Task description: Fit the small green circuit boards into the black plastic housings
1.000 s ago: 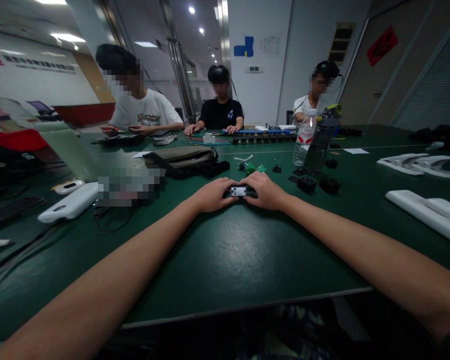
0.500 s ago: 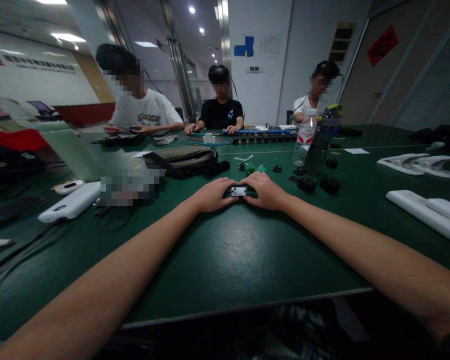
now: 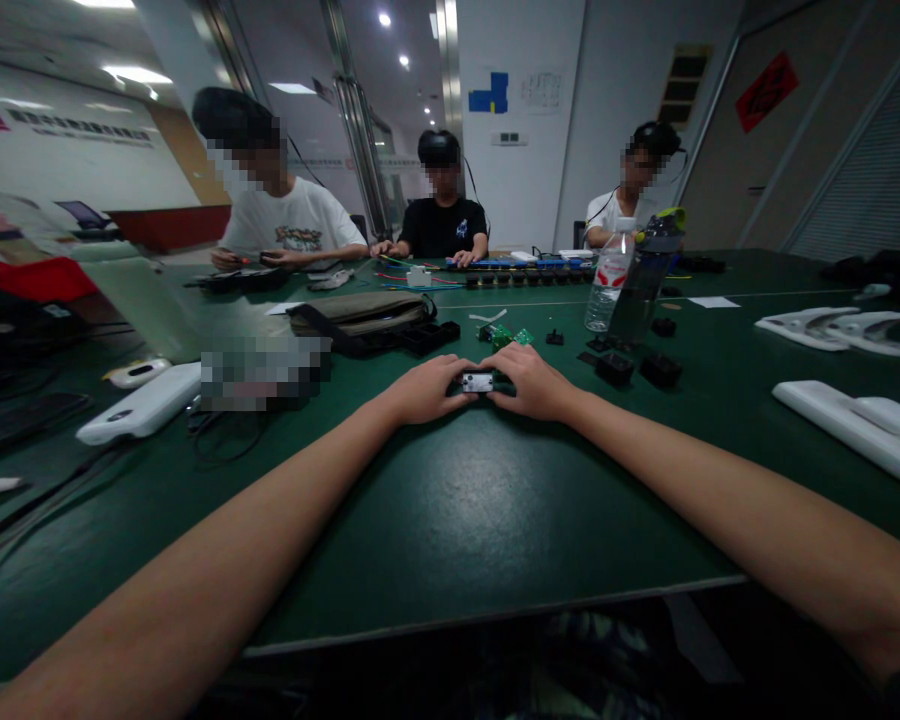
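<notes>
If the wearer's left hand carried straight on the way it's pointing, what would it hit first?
The left hand would first press on the small white-faced block at its fingertips, then probably the right hand just beyond, though depth there is hard to judge.

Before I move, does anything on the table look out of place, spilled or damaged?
I see nothing spilled or damaged. The pale green container at the left leans, perhaps only from lens distortion. Black parts lie scattered to the right of the right hand; the white-faced piece it holds with the left hand looks level.
</notes>
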`<action>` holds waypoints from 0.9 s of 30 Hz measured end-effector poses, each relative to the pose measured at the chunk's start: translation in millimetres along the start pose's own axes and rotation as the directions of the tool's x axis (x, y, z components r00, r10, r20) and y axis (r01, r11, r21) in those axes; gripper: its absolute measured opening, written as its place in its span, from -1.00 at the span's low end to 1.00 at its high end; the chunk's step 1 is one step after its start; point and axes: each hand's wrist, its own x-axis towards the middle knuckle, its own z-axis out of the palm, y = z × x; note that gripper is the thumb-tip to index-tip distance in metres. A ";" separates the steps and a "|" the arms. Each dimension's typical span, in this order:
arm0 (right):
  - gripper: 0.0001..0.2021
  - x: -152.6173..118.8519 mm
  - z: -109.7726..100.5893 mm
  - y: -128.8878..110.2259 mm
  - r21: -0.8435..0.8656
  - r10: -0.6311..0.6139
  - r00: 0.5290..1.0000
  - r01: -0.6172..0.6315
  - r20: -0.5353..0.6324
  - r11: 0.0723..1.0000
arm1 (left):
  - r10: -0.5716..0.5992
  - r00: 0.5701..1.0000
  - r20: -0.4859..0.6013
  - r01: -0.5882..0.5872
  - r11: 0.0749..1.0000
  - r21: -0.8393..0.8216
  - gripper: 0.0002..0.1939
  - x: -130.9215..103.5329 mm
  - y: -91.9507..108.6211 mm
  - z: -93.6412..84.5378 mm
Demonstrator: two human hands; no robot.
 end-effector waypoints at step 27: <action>-0.66 0.2 0.2 0.5 -0.004 -0.007 1.000 0.007 -0.007 1.000 | -0.011 1.000 0.010 0.011 1.000 -0.002 -0.50 -0.5 0.8 -0.8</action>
